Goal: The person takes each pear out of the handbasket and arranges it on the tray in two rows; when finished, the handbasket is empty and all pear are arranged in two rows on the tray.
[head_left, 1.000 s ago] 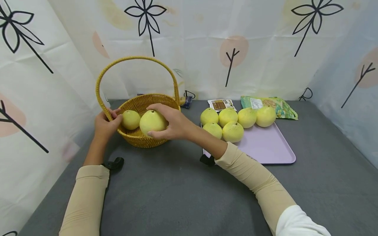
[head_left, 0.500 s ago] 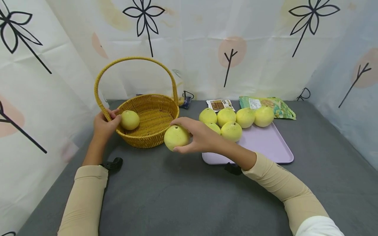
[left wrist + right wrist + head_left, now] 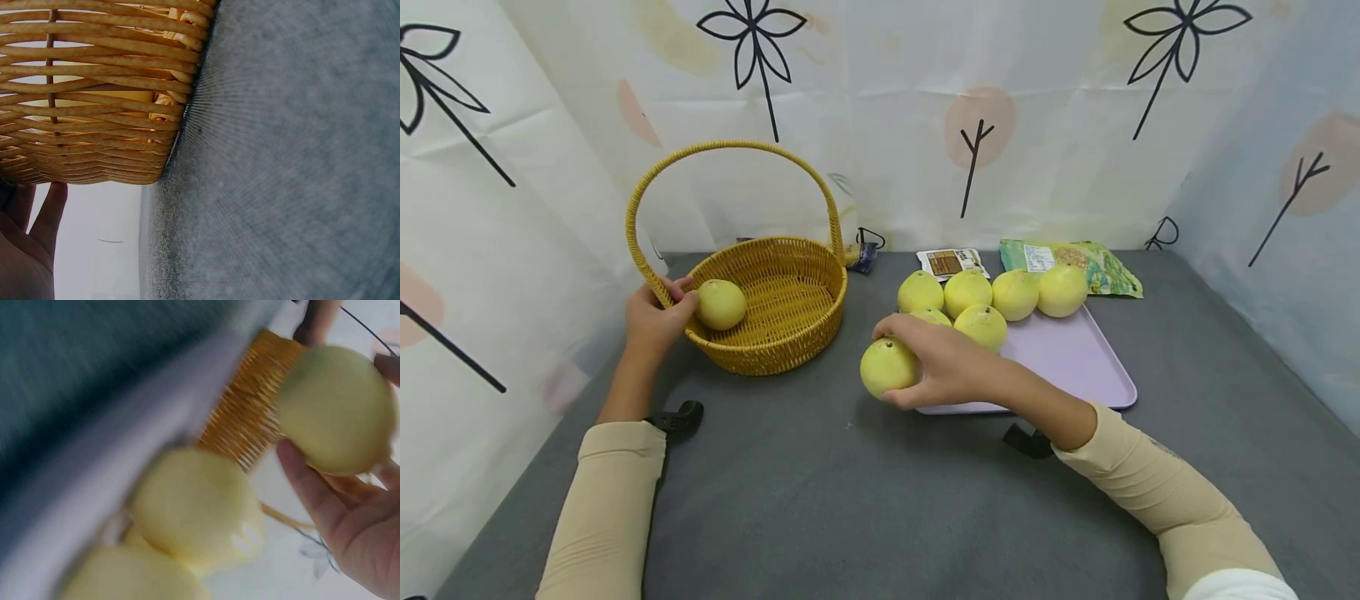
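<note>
A yellow woven basket [image 3: 767, 350] with a tall arched handle stands at the back left, one round yellow fruit [image 3: 721, 305] inside its left side. My left hand [image 3: 657, 319] holds the basket at its left rim, by the foot of the handle. In the left wrist view, fingers [image 3: 49, 215] touch the weave. Between thumb and fingers, my right hand [image 3: 943, 362] grips another round yellow fruit [image 3: 886, 368] above the table, in front of the tray. The right wrist view shows this held fruit [image 3: 337, 409] close up, with the basket [image 3: 256, 394] behind it.
A lilac tray [image 3: 1075, 358] to the right carries several more yellow fruits [image 3: 1015, 295] along its back left. Behind it lie a green packet [image 3: 1082, 260] and a small brown-and-white packet [image 3: 951, 262]. A dark blue packet [image 3: 862, 257] lies beside the basket.
My right hand has carried the gripped fruit out from over the basket, rightward and toward me, to the tray's front left. The left hand keeps its hold on the basket.
</note>
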Demonstrator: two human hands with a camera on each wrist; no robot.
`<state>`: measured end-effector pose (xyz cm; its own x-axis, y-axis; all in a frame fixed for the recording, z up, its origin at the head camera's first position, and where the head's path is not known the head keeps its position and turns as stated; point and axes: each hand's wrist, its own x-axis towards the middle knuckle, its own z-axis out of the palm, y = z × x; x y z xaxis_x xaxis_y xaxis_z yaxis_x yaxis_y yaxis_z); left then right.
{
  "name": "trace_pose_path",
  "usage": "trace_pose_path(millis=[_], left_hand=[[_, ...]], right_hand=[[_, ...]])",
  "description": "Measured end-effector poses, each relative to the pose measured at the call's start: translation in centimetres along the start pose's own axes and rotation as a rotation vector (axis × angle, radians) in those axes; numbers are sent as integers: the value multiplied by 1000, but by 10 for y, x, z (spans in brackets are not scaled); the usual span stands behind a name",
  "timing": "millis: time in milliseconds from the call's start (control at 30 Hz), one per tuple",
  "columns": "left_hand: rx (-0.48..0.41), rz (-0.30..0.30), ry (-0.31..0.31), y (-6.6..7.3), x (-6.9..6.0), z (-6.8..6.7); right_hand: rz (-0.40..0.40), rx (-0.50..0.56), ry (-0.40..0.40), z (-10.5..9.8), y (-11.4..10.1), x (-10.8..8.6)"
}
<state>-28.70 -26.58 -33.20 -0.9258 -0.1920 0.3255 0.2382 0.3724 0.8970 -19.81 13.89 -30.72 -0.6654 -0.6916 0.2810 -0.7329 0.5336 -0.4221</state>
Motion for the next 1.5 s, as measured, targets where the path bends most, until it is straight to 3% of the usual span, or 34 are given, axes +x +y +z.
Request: trace_pose_path(millis=[133,367,733,1000,1167,1367,1500], left_hand=[[-3,5,3,0,-1,0],[6,6,2,1,0,0],[41,-16,16,-15,8,-1],[34,-16,10,-21,12,-1],[44,-17,17,-24,13,-1],[47,-4,16,-25,13,-1],[39,11,2,-18,10,-1]], right_hand=[[59,-24,-44,-26,0,-9],[204,-10,-13,-76,5,-28],[292,-92,-23,-116,31,-53],[373,-142,-53,-122,56,-58],[438,-221,-134,-115,73,-54],[528,-189,-226,-107,85,-52],[572,-146,-257,-104,89,-52]])
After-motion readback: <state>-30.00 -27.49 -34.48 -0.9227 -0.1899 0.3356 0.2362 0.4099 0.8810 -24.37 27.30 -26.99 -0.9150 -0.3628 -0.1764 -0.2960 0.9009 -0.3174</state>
